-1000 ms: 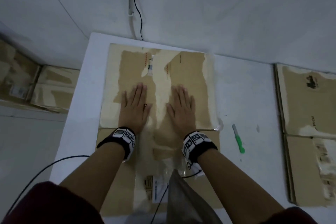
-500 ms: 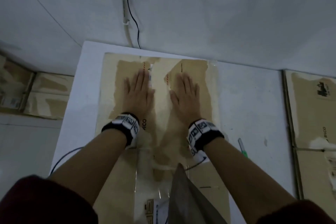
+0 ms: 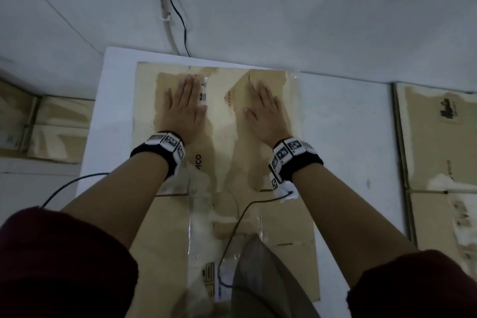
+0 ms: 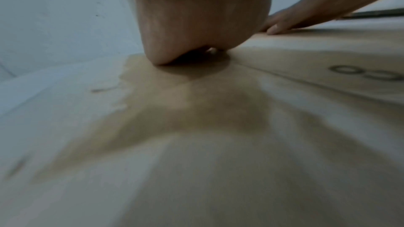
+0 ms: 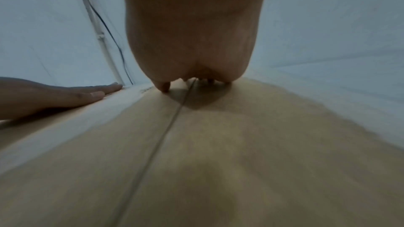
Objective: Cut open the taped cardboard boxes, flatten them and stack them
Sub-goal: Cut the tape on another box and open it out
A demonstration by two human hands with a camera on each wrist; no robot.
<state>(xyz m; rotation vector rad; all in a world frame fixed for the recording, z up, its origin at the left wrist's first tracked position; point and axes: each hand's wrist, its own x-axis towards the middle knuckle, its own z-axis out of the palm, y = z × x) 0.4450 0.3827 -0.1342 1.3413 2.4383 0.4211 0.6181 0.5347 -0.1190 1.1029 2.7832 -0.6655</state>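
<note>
Left hand (image 3: 184,108): flat, fingers straight, pressing the box (image 3: 222,121).
Right hand (image 3: 265,111): flat too, palm down on it.
Box: flattened, lying on the table (image 3: 343,142).

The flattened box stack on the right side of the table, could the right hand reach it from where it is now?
Probably yes. The right hand lies flat on the middle cardboard; only bare table separates it from the flattened box stack.
</note>
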